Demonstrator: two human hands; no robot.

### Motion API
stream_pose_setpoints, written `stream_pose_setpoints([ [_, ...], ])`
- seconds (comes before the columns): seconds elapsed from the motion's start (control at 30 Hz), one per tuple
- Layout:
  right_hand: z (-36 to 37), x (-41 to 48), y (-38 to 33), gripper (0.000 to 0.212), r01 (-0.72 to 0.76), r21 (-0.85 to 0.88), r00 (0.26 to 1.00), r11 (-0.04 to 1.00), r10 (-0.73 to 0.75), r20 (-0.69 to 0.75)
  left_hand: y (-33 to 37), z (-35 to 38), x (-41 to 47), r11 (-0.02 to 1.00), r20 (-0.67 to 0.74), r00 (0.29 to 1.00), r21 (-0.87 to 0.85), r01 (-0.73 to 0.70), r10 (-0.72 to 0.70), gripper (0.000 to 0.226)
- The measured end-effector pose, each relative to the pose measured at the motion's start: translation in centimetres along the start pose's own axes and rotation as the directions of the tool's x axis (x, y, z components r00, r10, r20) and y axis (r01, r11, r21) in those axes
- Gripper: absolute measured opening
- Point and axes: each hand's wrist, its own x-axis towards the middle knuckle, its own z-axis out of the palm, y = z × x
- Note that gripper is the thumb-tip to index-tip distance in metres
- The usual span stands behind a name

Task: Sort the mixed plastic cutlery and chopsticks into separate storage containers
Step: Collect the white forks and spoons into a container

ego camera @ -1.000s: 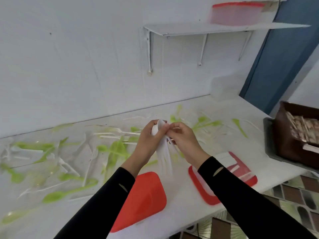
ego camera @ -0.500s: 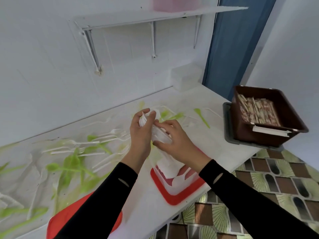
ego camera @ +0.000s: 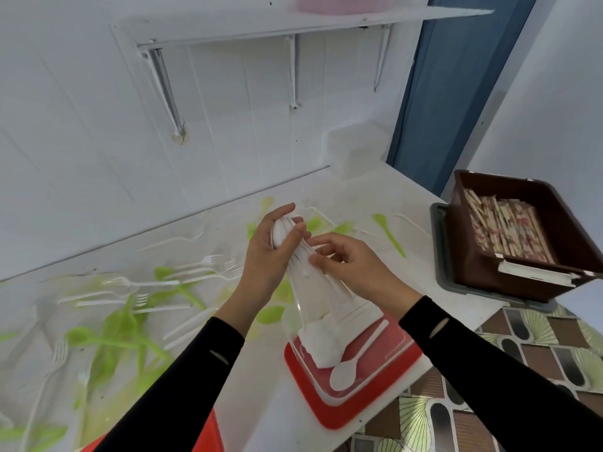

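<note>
White spoon (ego camera: 346, 373) lies loose in the red-rimmed container (ego camera: 385, 402) at the near table edge. Above it, spoon bundle (ego camera: 298, 256): left hand (ego camera: 267, 256) wraps the bowl end, right hand (ego camera: 355, 269) pinches the handles, fingers curled. Left: forks (ego camera: 202, 265), green spoons (ego camera: 124, 324) scattered. Far right: chopsticks (ego camera: 502, 230) in brown bin (ego camera: 473, 265).

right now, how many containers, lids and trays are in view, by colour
red: 2 (clear plastic container with red rim, flat red plastic lid)
brown: 1 (brown plastic tub of chopsticks)
grey: 1 (grey plastic tray under it)
pink: 1 (pink plastic box on the shelf)
white: 1 (translucent white plastic box, back corner)
total: 6
</note>
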Motion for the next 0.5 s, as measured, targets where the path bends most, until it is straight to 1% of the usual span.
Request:
stream_pose_setpoints([
  [0.1,1.0,0.7,0.0,0.024,0.024,0.004,0.999,1.000,-0.024,0.039,-0.1,-0.1,0.2,1.000,-0.080,0.997,0.002,-0.001,0.001,0.025],
  [0.2,1.8,1.3,0.0,0.039,0.040,-0.024,0.991,0.999,-0.036,0.128,0.1,-0.1,0.2,0.999,-0.214,0.977,-0.043,0.011,-0.020,0.020],
  [0.3,2.1,1.8,0.1,0.054,0.062,-0.062,0.975,0.996,-0.047,0.218,0.4,0.1,0.2,0.998,-0.287,0.957,-0.067,0.015,-0.034,0.023],
  [0.37,1.9,2.1,0.1,0.056,0.072,-0.067,0.966,0.995,-0.053,0.254,0.4,0.5,0.2,0.993,-0.326,0.944,-0.115,0.003,-0.040,0.024],
  [0.43,1.0,2.4,0.0,0.054,0.101,-0.084,0.956,0.991,-0.073,0.285,0.2,1.2,-0.1,0.988,-0.373,0.927,-0.156,-0.020,-0.040,0.025],
  [0.5,-0.3,2.7,0.1,0.050,0.130,-0.093,0.946,0.987,-0.095,0.310,-0.1,1.8,-0.6,0.990,-0.363,0.931,-0.137,-0.007,-0.043,0.031],
])
